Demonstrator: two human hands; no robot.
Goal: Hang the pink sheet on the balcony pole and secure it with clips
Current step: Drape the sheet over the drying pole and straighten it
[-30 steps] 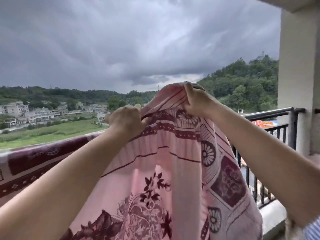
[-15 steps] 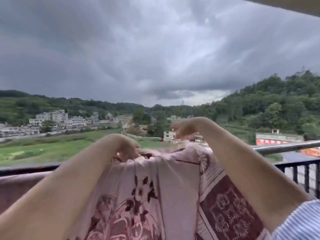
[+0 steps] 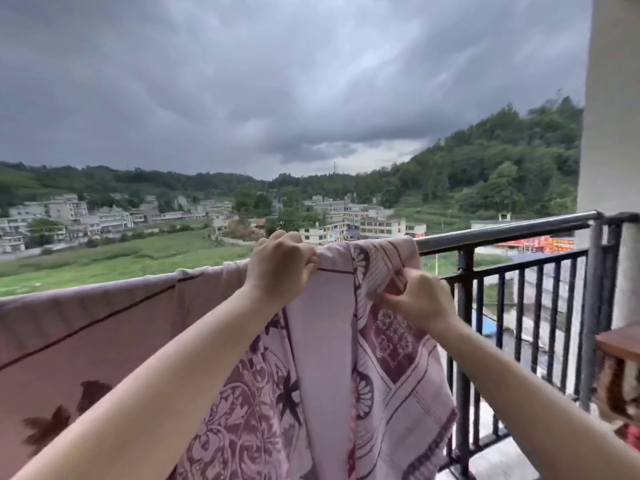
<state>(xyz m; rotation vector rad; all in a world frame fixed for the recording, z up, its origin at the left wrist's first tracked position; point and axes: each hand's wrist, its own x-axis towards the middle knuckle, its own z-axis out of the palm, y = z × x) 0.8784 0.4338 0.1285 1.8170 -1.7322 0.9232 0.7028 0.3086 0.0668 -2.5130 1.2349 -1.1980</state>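
Now both my forearms reach forward from the bottom of the view, lower than half a second ago, when my wrists were bent over the top of the cloth. My left hand point(image 3: 280, 268) sits at the top fold of the sheet point(image 3: 322, 358), fingers curled tight round a bunch of fabric right where it crosses the pole point(image 3: 502, 233). My right hand point(image 3: 420, 299) is just below and to the right of it, fingers pinching the patterned border close under the pole. A second ago I held the sheet up in the air, clear of the pole; it now lies draped over it, hanging down on my side, with a long stretch running off to the left along the top. The right edge of the sheet stops partway along, and bare metal pole runs on to the corner post.

Under the pole the black railing point(image 3: 540, 306) stands with upright bars. At the right edge a brown ledge point(image 3: 620, 342) juts in, beside a pale pillar point(image 3: 613, 133).

Beyond, a green field point(image 3: 121, 258), then white buildings point(image 3: 346, 220), a wooded hill point(image 3: 502, 161) and dark cloud. A red banner point(image 3: 533, 242) shows past the railing; its writing is too blurred to read.
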